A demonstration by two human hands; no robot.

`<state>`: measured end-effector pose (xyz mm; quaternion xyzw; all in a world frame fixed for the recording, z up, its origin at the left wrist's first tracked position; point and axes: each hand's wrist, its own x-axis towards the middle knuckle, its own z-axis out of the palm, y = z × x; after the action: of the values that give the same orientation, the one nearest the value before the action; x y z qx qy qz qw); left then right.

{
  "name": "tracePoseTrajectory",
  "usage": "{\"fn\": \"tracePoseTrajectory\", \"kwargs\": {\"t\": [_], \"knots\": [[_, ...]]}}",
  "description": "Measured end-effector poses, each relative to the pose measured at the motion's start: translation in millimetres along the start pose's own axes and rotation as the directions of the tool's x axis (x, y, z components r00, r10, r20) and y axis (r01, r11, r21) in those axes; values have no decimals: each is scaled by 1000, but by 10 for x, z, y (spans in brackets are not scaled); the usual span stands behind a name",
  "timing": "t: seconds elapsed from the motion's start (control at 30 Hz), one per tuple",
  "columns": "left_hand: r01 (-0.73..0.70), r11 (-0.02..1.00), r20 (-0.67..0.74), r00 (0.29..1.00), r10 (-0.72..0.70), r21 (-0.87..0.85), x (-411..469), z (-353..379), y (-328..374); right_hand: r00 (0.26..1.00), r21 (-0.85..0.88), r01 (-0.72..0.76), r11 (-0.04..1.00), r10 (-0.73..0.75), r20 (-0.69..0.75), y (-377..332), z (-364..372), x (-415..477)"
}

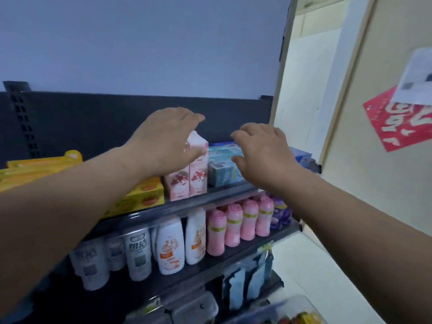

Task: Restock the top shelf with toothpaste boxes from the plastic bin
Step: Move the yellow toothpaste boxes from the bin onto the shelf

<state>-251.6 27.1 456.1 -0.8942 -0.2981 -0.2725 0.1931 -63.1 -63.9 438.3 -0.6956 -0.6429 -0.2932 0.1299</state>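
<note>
Top shelf [222, 192]: pink toothpaste boxes [187, 183] upright, left hand [163, 141] at their top.

One wide-angle head-worn camera looks forward at close range onto the top shelf [210, 197], which slants across mid-frame; lower shelves [257, 249] fill the bottom, a doorway [311, 66] the upper right.

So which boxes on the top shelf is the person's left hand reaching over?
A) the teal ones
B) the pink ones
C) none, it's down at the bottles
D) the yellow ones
B: the left hand is over the top of the pink boxes, its thumb in front of them. The yellow boxes lie further left, and the teal boxes are by the right hand.
</note>
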Motion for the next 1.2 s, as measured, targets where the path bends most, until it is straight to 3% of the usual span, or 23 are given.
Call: {"fn": "tracePoseTrajectory", "kwargs": {"t": [0.4,0.73,0.97,1.2], "knots": [[-151,966,176,966,190,-210,-65,923,1855,943,-50,-224,973,230,242,1222,402,-1740],[-101,942,396,889,230,-321,-357,1703,2489,795,-20,-395,918,353,493,1612,1083,-2665],[-75,916,532,794,294,-394,-585,2545,2714,608,-16,-582,813,448,656,1699,1744,-3179],[83,903,752,588,297,-421,-822,3539,3033,297,-92,-795,599,517,802,1703,2511,-3854]]}}
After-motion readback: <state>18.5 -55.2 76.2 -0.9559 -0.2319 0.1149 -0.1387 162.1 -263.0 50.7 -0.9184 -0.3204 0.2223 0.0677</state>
